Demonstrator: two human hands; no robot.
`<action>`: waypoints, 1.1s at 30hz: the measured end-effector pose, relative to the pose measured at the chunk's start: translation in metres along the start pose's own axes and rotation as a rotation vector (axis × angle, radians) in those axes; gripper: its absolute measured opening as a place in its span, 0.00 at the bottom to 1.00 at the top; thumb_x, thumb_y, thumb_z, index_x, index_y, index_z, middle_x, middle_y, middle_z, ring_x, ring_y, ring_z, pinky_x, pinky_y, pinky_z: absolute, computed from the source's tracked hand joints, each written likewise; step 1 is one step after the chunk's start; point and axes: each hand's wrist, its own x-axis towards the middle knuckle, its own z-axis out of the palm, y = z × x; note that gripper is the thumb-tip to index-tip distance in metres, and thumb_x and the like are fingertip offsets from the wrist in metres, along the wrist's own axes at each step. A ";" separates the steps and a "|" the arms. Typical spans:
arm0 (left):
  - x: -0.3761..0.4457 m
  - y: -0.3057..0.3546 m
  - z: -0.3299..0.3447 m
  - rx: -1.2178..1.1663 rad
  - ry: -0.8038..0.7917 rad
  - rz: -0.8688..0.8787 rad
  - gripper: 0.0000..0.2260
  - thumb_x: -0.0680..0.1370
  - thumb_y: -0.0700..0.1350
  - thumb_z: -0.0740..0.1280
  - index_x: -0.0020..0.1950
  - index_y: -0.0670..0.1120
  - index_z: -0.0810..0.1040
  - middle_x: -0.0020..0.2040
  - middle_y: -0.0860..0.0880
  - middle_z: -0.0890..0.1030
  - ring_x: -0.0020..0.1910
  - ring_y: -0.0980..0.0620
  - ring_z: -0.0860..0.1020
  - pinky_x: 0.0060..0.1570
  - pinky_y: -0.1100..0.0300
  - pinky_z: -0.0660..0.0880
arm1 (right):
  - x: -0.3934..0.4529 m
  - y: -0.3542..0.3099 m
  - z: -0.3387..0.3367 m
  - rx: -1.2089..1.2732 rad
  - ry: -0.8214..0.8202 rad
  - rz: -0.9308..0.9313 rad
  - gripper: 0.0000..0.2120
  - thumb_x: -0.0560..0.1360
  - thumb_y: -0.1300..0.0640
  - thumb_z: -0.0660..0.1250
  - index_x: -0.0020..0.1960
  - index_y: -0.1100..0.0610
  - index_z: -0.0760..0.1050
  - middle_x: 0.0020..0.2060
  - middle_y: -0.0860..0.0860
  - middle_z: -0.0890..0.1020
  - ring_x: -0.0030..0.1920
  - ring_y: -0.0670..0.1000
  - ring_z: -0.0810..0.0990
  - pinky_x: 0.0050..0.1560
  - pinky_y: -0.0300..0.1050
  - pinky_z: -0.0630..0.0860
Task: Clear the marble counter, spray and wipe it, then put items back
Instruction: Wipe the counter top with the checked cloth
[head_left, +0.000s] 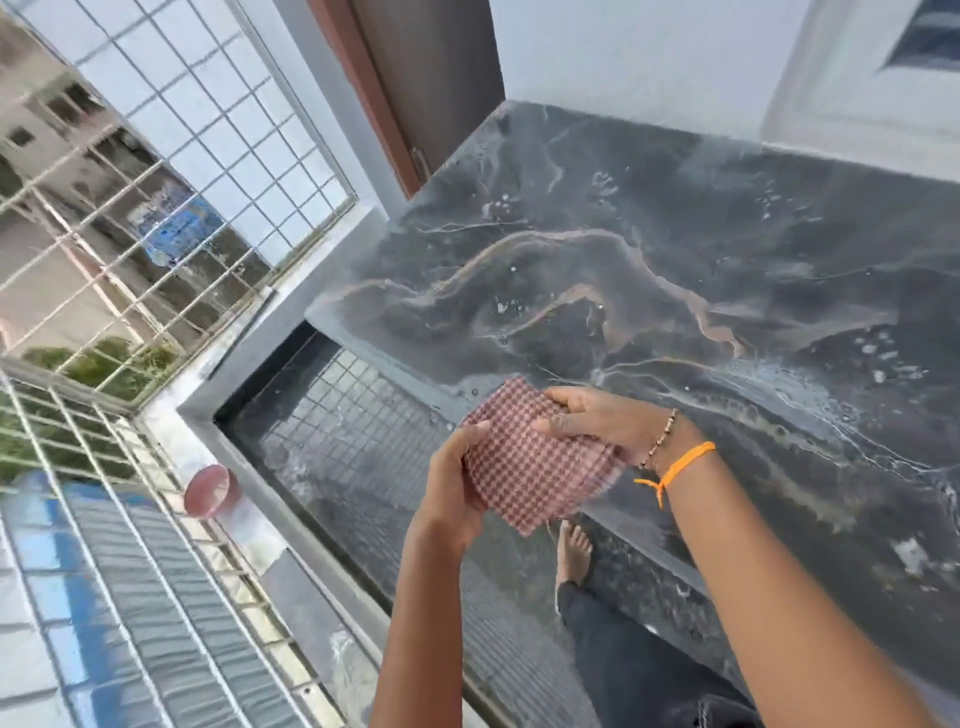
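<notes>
A red-and-white checked cloth (530, 457), folded, is held between both hands just off the near left corner of the dark marble counter (649, 260). My left hand (457, 478) grips its lower left edge. My right hand (597, 421), with a beaded bracelet and an orange thread at the wrist, holds its upper right side. The counter top carries wet streaks and droplets, and nothing stands on it.
A pink round bowl (210, 491) sits on the ledge by the metal window grille (156, 208) at left. A brown door frame (384, 104) rises behind the counter's far left corner. My bare foot (571, 551) stands on the dark floor below the counter edge.
</notes>
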 end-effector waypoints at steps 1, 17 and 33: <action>0.015 0.012 -0.002 0.003 0.002 -0.015 0.12 0.69 0.49 0.66 0.49 0.46 0.81 0.41 0.48 0.84 0.39 0.50 0.81 0.38 0.55 0.76 | 0.016 -0.012 -0.003 -0.009 0.006 -0.008 0.10 0.73 0.63 0.65 0.54 0.57 0.72 0.45 0.52 0.80 0.40 0.45 0.82 0.40 0.38 0.80; 0.221 0.150 -0.027 0.487 -0.002 0.072 0.05 0.78 0.42 0.62 0.49 0.49 0.76 0.46 0.49 0.78 0.42 0.54 0.76 0.41 0.65 0.71 | 0.162 -0.148 -0.068 -0.555 1.324 -0.187 0.15 0.70 0.61 0.65 0.57 0.54 0.71 0.42 0.51 0.78 0.42 0.53 0.75 0.44 0.45 0.69; 0.375 0.277 -0.127 0.882 0.000 0.299 0.07 0.78 0.43 0.62 0.51 0.51 0.78 0.47 0.56 0.77 0.43 0.63 0.74 0.43 0.71 0.65 | 0.321 -0.130 -0.106 -0.962 1.439 0.514 0.31 0.77 0.43 0.54 0.76 0.48 0.47 0.77 0.54 0.49 0.76 0.60 0.44 0.73 0.63 0.42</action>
